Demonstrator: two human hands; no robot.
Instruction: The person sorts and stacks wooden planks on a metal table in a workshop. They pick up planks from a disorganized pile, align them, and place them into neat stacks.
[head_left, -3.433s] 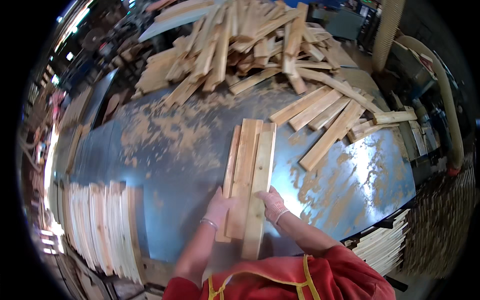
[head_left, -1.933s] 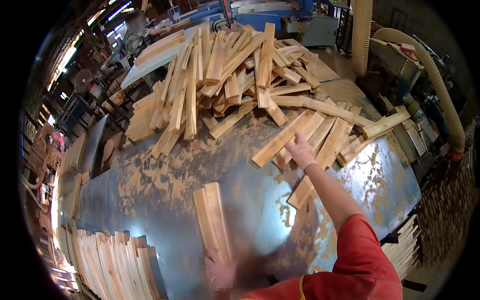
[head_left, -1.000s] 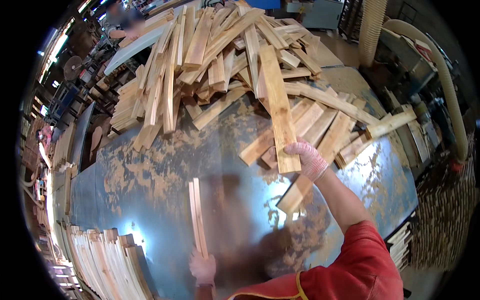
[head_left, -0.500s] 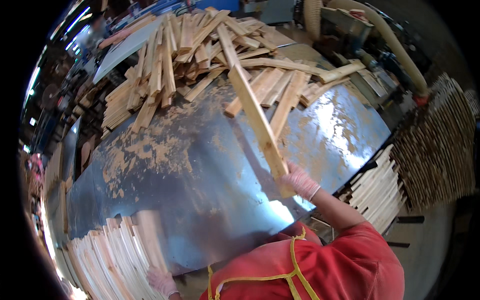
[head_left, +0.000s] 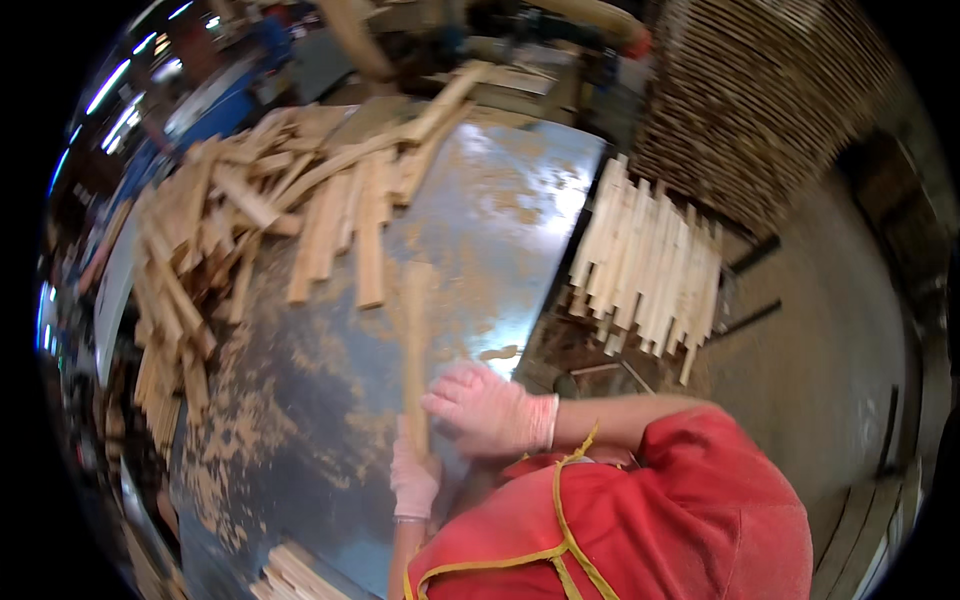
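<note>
One long pale wooden board point(head_left: 416, 335) is grasped over the grey metal table point(head_left: 315, 420) by one pale-gloved left hand point(head_left: 413, 483); one pale-gloved right hand point(head_left: 492, 412), its grip unclear, is held by the table's near edge.

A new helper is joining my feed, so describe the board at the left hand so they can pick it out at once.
Find the big grey table strewn with sawdust, then the gloved left hand at the picture's lower middle. The board runs upward in view from that hand, with the right hand beside its lower part. Unlike the heaped boards beyond, it is hand-held.
</note>
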